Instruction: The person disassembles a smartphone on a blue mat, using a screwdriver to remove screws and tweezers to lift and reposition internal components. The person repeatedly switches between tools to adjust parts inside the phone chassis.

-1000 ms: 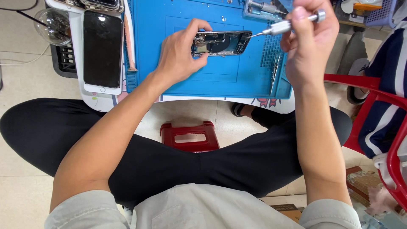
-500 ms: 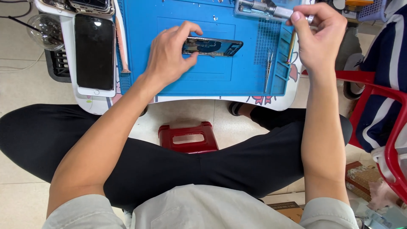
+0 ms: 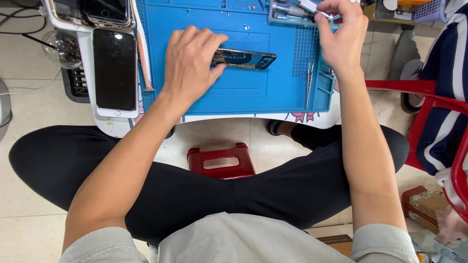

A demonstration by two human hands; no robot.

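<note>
My left hand (image 3: 191, 64) rests on the left end of an opened phone body (image 3: 246, 59) that lies flat on the blue work mat (image 3: 229, 90). Its fingers press the phone down against the mat. My right hand (image 3: 341, 36) is at the mat's far right corner, with its fingers closed on a small silver screwdriver (image 3: 310, 7). The tool's tip sits over a tray of silver tools (image 3: 288, 10) at the mat's top edge.
A black phone screen (image 3: 115, 69) lies on the small white table left of the mat, with other phones (image 3: 105, 12) behind it. Metal tweezers (image 3: 309, 80) lie on the mat's right side. A red stool (image 3: 220, 159) stands below the table, red chair frame (image 3: 424, 97) at right.
The phone body went from raised in my left hand to flat on the mat. My right hand carried the screwdriver away from the phone toward the tool tray at the top right.
</note>
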